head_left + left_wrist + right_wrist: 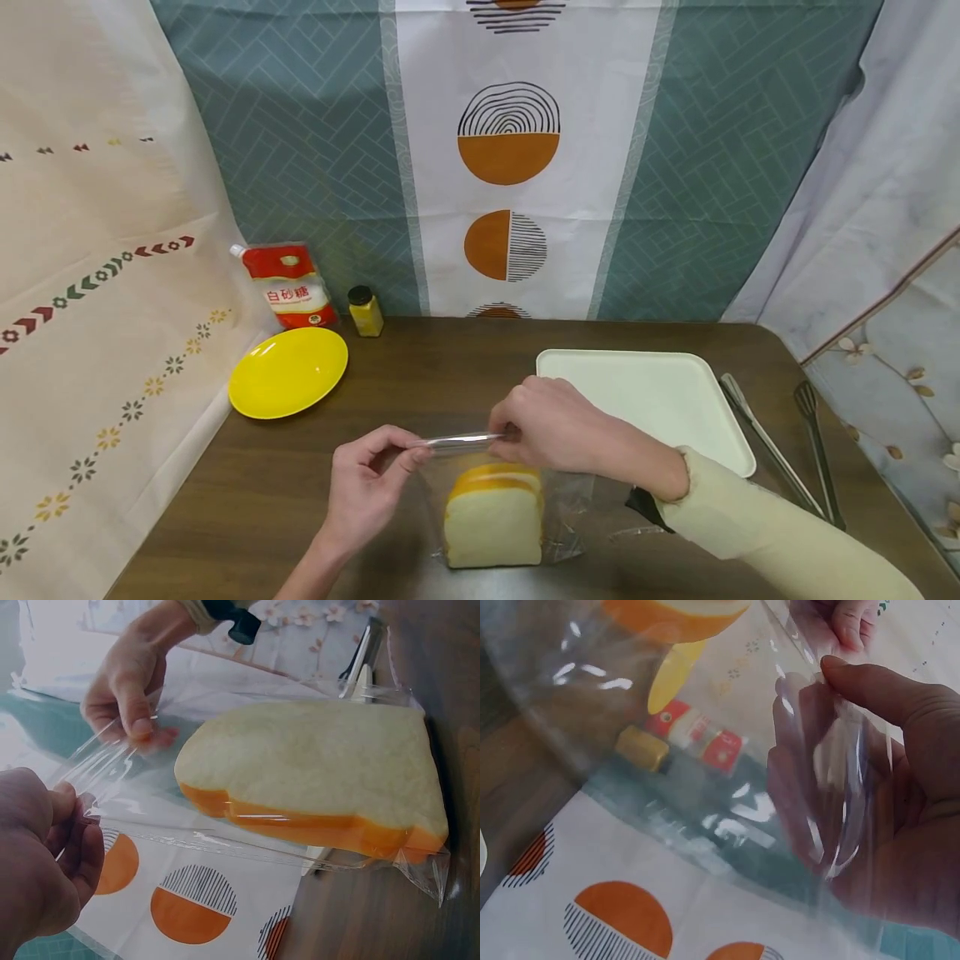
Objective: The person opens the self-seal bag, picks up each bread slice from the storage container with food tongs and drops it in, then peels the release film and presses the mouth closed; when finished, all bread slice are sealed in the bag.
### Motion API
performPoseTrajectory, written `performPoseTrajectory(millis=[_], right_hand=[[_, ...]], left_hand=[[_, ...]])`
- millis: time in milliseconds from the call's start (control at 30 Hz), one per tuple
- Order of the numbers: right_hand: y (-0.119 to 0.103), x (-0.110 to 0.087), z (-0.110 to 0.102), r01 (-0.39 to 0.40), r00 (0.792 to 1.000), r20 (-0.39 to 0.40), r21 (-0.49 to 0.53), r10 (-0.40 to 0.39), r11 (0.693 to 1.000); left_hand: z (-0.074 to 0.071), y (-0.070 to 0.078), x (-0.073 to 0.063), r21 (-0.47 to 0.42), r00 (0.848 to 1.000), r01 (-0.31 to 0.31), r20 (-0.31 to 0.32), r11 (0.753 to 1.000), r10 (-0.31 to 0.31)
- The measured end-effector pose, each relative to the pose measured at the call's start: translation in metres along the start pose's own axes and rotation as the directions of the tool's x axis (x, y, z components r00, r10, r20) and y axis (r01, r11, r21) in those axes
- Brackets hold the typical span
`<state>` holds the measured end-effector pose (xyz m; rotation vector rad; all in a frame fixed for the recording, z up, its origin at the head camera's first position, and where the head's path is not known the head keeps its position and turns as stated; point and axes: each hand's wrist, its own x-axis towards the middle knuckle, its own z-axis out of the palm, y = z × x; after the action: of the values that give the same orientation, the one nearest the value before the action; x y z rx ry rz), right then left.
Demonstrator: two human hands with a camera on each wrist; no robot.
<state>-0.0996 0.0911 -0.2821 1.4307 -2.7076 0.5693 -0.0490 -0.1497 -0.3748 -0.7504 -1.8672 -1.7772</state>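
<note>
Slices of bread [492,527] with an orange-yellow crust stand together inside a transparent plastic bag [562,521] over the front middle of the table. My left hand [365,487] pinches the bag's top edge at its left corner between thumb and fingers. At the other end of that edge, my right hand [551,425] pinches the film, and the top is stretched taut between them. The left wrist view shows the bread [315,769] below the gathered film. In the right wrist view, the fingers [802,757] of my right hand show through the film, with the thumb outside.
A white tray [645,400] lies behind my right forearm, with tongs [772,446] and a black-headed utensil [817,450] to its right. At the back left are a yellow plate [288,375], a red-and-white sugar pouch [288,287] and a small yellow jar [365,312] with a black lid.
</note>
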Motion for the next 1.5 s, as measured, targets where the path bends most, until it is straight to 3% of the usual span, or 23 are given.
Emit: performPoseTrajectory(millis=[833, 1500], right_hand=[[0.02, -0.035, -0.012, -0.022, 0.999, -0.026, 0.041, 0.023, 0.999], [0.043, -0.068, -0.013, -0.019, 0.994, -0.099, 0.239, 0.044, 0.971]], left_hand=[[-0.003, 0.002, -0.002, 0.089, 0.999, 0.037, -0.017, 0.995, -0.036], [-0.003, 0.001, -0.002, 0.126, 1.0, 0.027, -0.019, 0.992, -0.025]])
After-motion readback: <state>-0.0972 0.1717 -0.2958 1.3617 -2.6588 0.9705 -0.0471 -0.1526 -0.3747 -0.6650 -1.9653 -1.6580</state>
